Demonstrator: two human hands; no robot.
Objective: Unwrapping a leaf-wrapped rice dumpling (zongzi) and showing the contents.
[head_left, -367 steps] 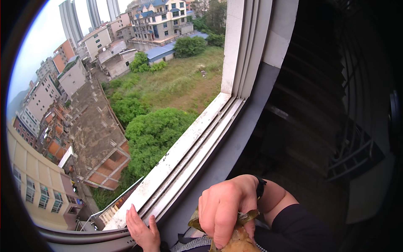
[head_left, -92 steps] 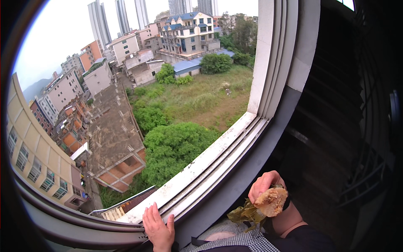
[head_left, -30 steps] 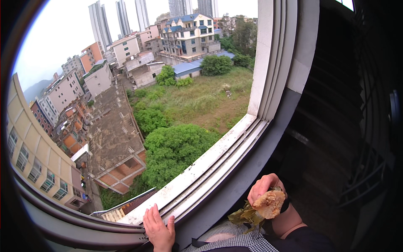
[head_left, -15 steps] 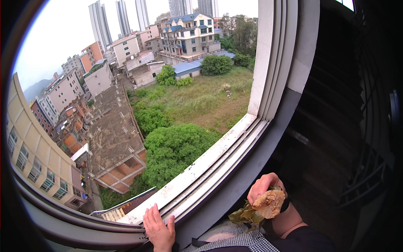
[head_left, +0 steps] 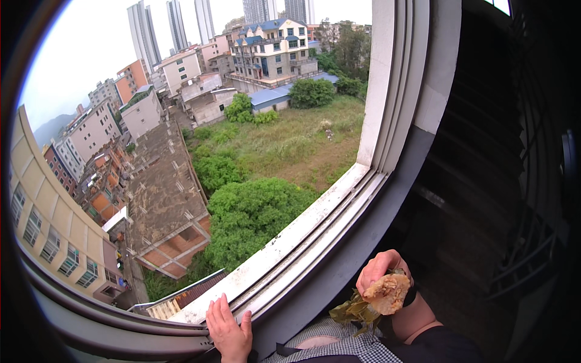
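Observation:
My right hand (head_left: 378,268) is closed around a partly unwrapped sticky rice dumpling (head_left: 387,294), held in front of my body at the lower right. Its exposed end is pale and uneven, with a brownish filling showing. Loose olive-green wrapping leaves (head_left: 354,313) hang down from it on the left. My left hand (head_left: 230,331) lies with its fingers stretched out on the white window frame (head_left: 275,249), by the sliding tracks at the lower corner. It holds nothing.
The window stands open over a drop to trees (head_left: 257,218), a grassy lot (head_left: 302,136) and low buildings. A grey inner sill (head_left: 357,242) runs along the frame. On the right, dark stairs (head_left: 472,181) and a metal railing (head_left: 526,260) show dimly.

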